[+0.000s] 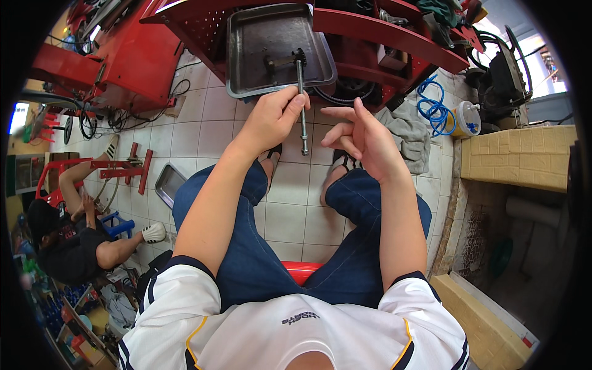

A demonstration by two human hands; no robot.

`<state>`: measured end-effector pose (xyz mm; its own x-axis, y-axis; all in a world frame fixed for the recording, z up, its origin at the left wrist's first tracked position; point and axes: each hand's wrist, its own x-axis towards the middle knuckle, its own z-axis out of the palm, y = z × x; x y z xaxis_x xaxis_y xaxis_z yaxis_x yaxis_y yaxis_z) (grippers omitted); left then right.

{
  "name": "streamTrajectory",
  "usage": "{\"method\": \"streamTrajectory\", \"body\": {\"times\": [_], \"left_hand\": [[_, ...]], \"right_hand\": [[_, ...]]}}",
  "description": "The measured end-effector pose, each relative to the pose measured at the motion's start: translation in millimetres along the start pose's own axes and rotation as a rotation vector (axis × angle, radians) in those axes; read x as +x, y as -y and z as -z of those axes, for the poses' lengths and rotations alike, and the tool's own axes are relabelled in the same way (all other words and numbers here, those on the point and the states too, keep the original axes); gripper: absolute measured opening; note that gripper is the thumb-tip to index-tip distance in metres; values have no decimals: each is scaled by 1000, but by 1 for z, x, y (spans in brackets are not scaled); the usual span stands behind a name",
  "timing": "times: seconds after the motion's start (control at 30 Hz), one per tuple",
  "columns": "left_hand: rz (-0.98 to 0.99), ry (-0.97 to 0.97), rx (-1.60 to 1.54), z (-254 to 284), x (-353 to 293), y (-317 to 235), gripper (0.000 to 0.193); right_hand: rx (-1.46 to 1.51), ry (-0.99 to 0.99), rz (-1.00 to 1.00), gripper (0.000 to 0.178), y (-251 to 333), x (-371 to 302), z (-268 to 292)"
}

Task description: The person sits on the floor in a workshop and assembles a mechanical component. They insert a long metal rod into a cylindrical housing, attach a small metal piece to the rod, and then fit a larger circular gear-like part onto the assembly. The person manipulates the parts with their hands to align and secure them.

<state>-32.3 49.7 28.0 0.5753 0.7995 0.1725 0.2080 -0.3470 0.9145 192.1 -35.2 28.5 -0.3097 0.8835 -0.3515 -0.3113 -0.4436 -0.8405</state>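
Observation:
My left hand (275,119) is closed round a long metal axle bolt (303,127). The bolt's near end, with what looks like a nut on it, points toward me above the floor. Its far end reaches over a grey metal tray (233,71) and meets a dark toothed metal piece (300,54). A short brownish metal part (280,62) shows beside that end; whether it is attached cannot be made out. To the right of the bolt, my right hand (365,137) is raised with its fingers apart, touching nothing.
A red metal stand (394,46) holds tools and parts beyond the tray. Blue hose (433,106), a white bucket (467,118) and grey cloth (408,139) lie at right. A smaller tray (169,186) lies on the floor at left, near another seated person (74,246).

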Motion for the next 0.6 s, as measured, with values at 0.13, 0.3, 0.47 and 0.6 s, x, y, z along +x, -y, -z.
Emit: {"method": "streamTrajectory", "body": {"times": [0.13,0.3,0.47,0.6], "left_hand": [[7,-15,-13,-1,0,2,30],[44,28,-69,-8,-2,-5,31],[20,28,-44,-7,-2,-4,31],[-25,8,-71,-9,-2,-4,32]], "right_hand": [[-73,-174,63,69,-3,6,-11],[32,-197,124,65,-14,12,-29],[-42,-192,116,65,-6,8,-11],[56,-207,176,64,-9,10,-26]]}}
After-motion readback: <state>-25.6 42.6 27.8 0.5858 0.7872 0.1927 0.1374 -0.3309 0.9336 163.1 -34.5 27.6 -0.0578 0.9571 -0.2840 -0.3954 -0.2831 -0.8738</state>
